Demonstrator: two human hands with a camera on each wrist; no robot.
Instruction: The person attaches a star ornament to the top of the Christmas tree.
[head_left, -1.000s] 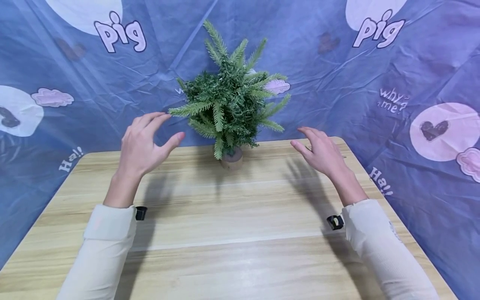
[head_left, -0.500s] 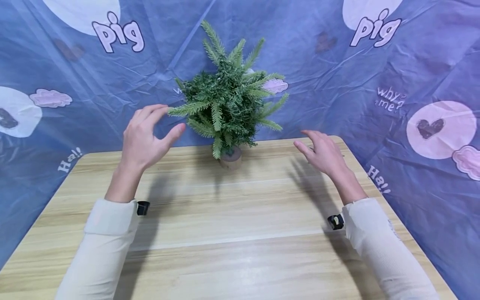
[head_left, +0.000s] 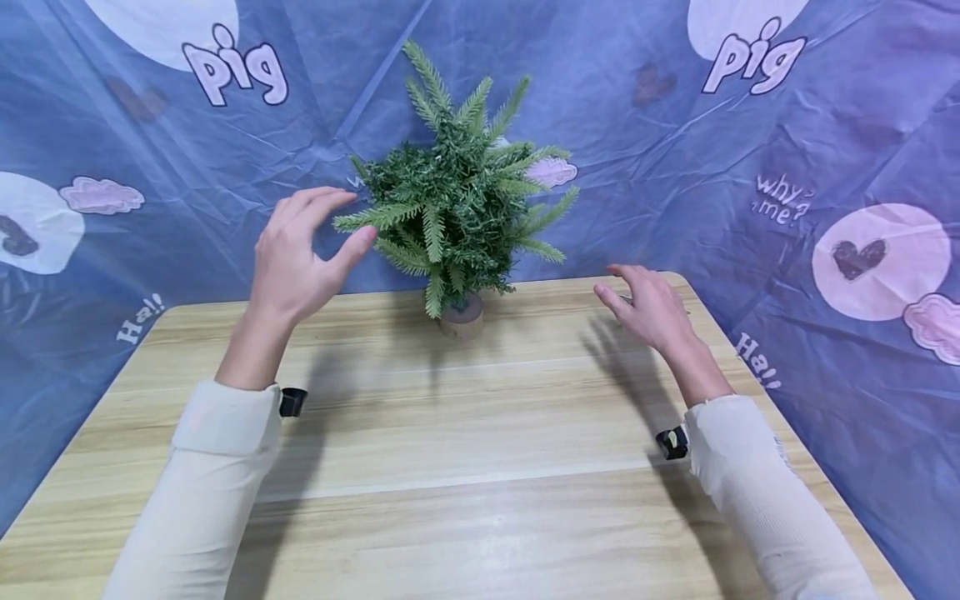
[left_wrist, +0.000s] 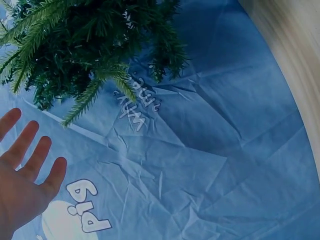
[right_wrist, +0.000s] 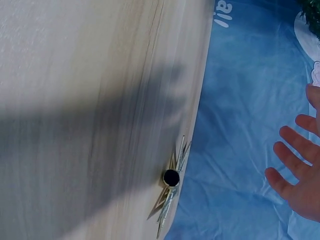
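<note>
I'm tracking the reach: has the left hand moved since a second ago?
Yes. The left hand has risen and edged toward the plant; its fingertips now overlap the fronds.

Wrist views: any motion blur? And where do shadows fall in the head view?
Left wrist view: table edge smeared, plant fairly sharp. Right wrist view: wood grain streaked, spiky ornament soft. Head view: sharp; hand shadows fall toward the camera on the table.

We see bright, even light, soft arm shadows and a pale sheen on the table (head_left: 465, 467), curved wide-angle edges, and motion-blurred wood in both wrist views.
</note>
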